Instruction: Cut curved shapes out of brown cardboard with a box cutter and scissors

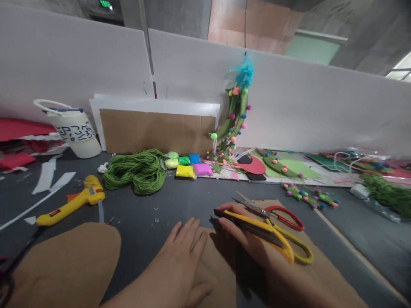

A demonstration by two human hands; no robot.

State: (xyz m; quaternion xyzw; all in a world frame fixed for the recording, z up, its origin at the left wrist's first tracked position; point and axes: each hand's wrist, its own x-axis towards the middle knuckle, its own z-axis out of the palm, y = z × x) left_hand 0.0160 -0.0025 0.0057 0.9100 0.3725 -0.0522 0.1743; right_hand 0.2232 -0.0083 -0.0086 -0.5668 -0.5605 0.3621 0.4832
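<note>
right hand (255,254) grasping a yellow utility knife (257,225), lower right of centre, left hand (180,254) flat, unclenched, on cardboard (220,271), bottom centre, illegible blue marks on white bucket (84,147), left, unreadable green display (105,4), upper left

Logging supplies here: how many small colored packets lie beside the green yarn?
6: light green packet at back left, yellow-green packet before it, green packet and blue packet rightward, yellow packet and purple packet in front; others may be hidden.
</note>
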